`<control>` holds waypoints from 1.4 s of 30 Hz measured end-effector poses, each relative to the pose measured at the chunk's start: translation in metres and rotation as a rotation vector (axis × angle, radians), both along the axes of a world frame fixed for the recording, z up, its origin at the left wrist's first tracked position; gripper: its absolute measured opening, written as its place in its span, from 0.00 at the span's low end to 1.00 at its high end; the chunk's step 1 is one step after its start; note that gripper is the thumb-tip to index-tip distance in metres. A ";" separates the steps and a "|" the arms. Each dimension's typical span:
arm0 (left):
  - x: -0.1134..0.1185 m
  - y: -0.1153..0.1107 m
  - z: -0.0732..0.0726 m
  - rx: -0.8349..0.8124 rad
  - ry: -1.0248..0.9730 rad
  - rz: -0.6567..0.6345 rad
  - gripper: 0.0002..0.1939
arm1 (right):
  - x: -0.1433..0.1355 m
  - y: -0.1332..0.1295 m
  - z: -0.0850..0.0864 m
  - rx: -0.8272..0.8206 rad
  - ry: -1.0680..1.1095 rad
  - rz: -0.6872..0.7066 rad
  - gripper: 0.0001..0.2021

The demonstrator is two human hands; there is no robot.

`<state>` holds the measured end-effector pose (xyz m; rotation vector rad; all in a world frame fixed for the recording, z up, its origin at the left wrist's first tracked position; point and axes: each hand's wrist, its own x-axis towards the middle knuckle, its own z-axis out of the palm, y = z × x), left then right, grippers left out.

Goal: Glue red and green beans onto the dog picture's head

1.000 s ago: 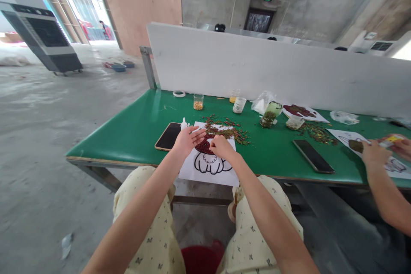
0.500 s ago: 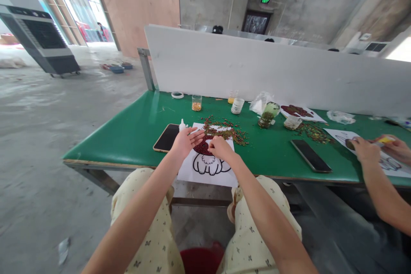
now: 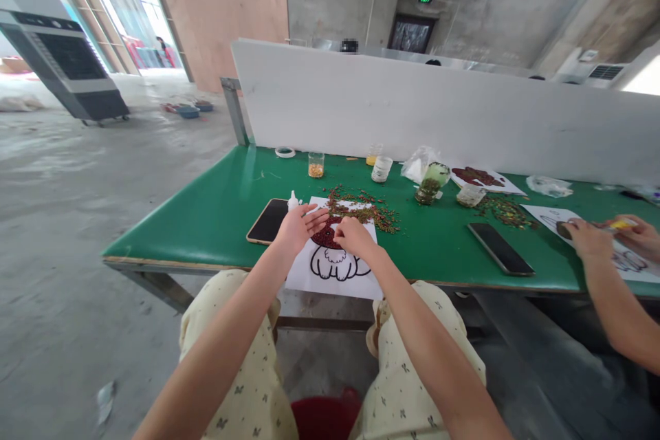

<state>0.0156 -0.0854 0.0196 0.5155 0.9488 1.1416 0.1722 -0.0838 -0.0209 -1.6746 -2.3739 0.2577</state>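
A white sheet (image 3: 330, 287) with a black animal outline lies at the table's near edge, its front part jutting over. Dark red beans (image 3: 323, 237) cover much of the outlined head. My left hand (image 3: 299, 228) is held palm up with fingers stretched over the sheet's left side; whether anything lies in the palm is too small to tell. My right hand (image 3: 353, 236) has its fingertips pinched together over the bean-covered area; what they hold is hidden. Loose red and green beans (image 3: 361, 210) are scattered over and behind the sheet's top. A white glue bottle (image 3: 293, 201) stands behind my left hand.
A phone (image 3: 267, 221) lies left of the sheet, another phone (image 3: 500, 249) to the right. Behind stand a cup of yellow kernels (image 3: 316, 166), a white cup (image 3: 381, 169) and a tipped jar of green beans (image 3: 429, 189). A co-worker's hands (image 3: 588, 237) work at far right.
My hands stay almost in place over the sheet. The view has shifted very slightly. At the right, the co-worker's hands have moved a little.
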 end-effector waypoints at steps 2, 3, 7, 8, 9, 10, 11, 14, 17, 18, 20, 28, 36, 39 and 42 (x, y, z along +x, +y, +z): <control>0.000 0.000 0.001 0.005 0.011 -0.007 0.07 | 0.000 0.000 0.000 0.006 0.008 0.004 0.05; -0.001 0.000 0.002 0.024 0.033 0.008 0.07 | 0.000 0.000 0.001 0.010 0.018 0.002 0.05; -0.010 0.001 0.012 0.440 0.323 0.256 0.05 | 0.004 0.001 0.005 0.054 0.086 -0.059 0.06; -0.014 0.001 0.015 0.583 0.432 0.334 0.06 | 0.006 0.002 0.006 0.073 0.108 -0.086 0.06; -0.019 0.002 0.017 0.695 0.533 0.396 0.06 | 0.008 0.002 0.007 0.093 0.128 -0.116 0.06; -0.024 0.003 0.019 0.761 0.620 0.436 0.06 | 0.009 0.003 0.008 0.117 0.145 -0.145 0.07; -0.029 0.006 0.020 0.779 0.686 0.445 0.06 | 0.011 0.003 0.008 0.143 0.160 -0.170 0.07; -0.047 0.019 0.016 0.608 0.862 0.325 0.16 | 0.016 0.003 0.010 0.222 0.189 -0.205 0.07; -0.059 0.036 0.005 0.407 1.043 0.164 0.32 | 0.019 0.002 0.010 0.263 0.198 -0.194 0.06; -0.061 0.040 0.001 0.389 1.108 0.117 0.36 | 0.020 0.001 0.011 0.265 0.198 -0.191 0.07; -0.062 0.047 -0.005 0.378 1.224 -0.006 0.41 | 0.022 0.000 0.012 0.259 0.202 -0.193 0.07; -0.044 0.049 -0.013 0.365 1.725 -0.255 0.37 | 0.019 -0.008 0.007 0.260 0.162 -0.176 0.08; -0.031 0.045 -0.010 0.508 1.618 -0.072 0.30 | 0.003 -0.015 -0.001 0.248 0.110 -0.086 0.07; -0.031 0.042 -0.007 0.457 1.605 -0.091 0.32 | 0.011 -0.011 0.004 0.250 0.087 -0.103 0.07; -0.034 0.039 -0.003 0.385 1.709 -0.170 0.38 | 0.037 0.000 0.013 0.206 0.060 -0.184 0.09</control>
